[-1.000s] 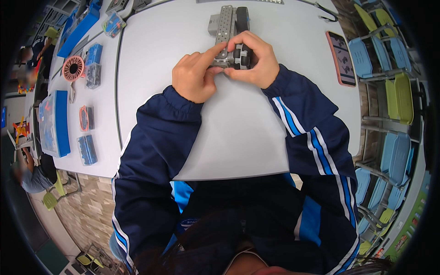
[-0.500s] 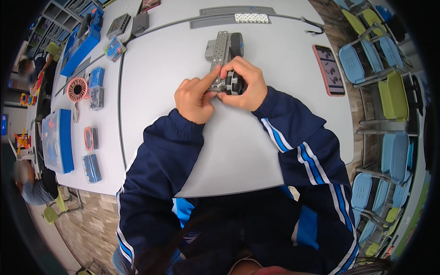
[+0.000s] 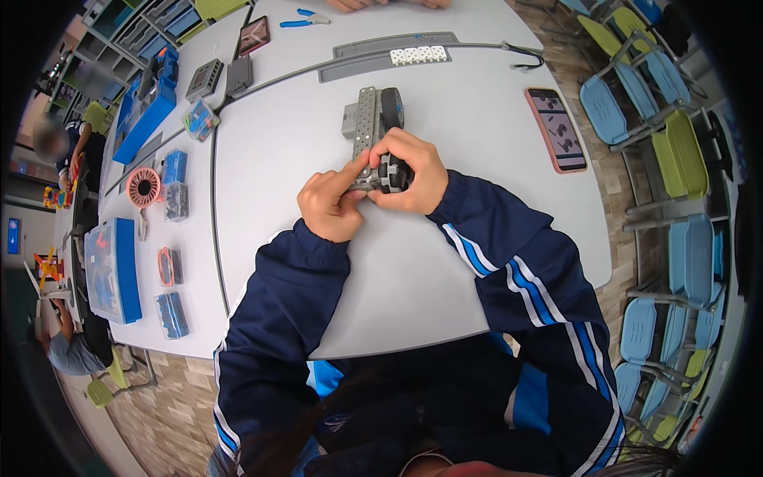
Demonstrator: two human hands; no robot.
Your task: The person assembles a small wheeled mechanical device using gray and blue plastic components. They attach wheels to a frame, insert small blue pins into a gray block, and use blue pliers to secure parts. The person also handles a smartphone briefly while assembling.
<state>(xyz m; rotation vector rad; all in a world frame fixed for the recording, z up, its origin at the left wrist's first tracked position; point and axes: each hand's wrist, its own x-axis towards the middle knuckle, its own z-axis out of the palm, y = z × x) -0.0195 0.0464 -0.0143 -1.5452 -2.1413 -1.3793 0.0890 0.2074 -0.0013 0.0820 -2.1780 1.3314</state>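
Note:
A grey robot chassis [image 3: 366,115] with a perforated beam and black wheels lies on the white table in front of me. My right hand [image 3: 413,171] wraps around its near end, thumb and fingers closed about the near black wheel [image 3: 392,172]. From the other side my left hand [image 3: 330,201] pinches the near end of the chassis, its index finger laid along the metal. Whether a small part sits between the left fingertips is hidden. The far black wheel [image 3: 392,108] stands at the chassis's far right, and a grey box-shaped block [image 3: 349,121] at its left.
On the right lies a phone [image 3: 556,129] in a pink case. To the left are a pink fan [image 3: 144,188], small parts boxes [image 3: 176,201] and a blue-edged case [image 3: 127,270]. Beyond the grey trough lie blue-handled pliers [image 3: 304,19], near another person's hands [image 3: 389,4].
The view has shifted, bringing the pliers and another person's hands into sight at the far side. Both my hands keep their hold on the chassis, with little change in their grip.

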